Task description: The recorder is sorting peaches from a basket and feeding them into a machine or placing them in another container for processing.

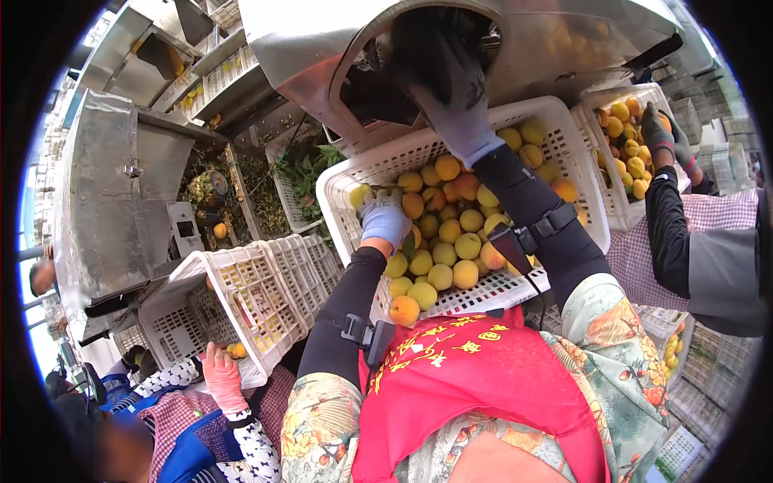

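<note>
In front of me sits a white slatted plastic crate (583, 183) partly filled with yellow and orange-blushed peaches (444, 253). My left hand (382, 216), in a pale blue and grey glove, is at the crate's left side, its fingers curled on a yellow-green peach (360, 195). My right hand (444, 80), in a grey glove with dark fingers, reaches beyond the crate into the round opening (366, 76) of a metal machine. Its fingers are blurred and sink into the dark opening, so what they hold is hidden.
Leafy trimmings lie in a crate (294, 173) at the left, beside a metal housing (101, 185). Tilted white crates (250, 294) stand nearer on the left, by a co-worker with a pink glove (224, 378). At right, another co-worker's gloved hands (662, 133) handle peaches over a crate (616, 205).
</note>
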